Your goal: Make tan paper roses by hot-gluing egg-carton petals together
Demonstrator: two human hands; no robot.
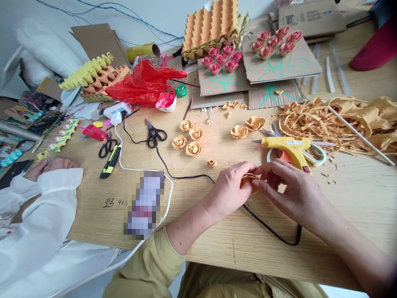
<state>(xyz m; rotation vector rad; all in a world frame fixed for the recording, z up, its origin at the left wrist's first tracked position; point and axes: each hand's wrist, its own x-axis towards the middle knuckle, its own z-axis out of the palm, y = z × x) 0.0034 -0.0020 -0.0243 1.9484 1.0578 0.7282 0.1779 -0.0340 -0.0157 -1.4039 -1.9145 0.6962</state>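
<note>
Between my two hands is a tan paper-pulp flower, mostly covered by fingers. My left hand pinches it from the left, and my right hand grips its right edge with thumb and fingertips. Just beyond lie a small tan bud and a group of finished-looking tan flowers. Two wider cup-shaped flowers sit farther back. A yellow hot glue gun rests past my right hand, on top of white-handled scissors.
Tan pulp scraps are heaped at right. Pink flowers stand on cardboard at the back, near egg trays. A black cord crosses the table. Black scissors, a phone and a co-worker's sleeve are leftward.
</note>
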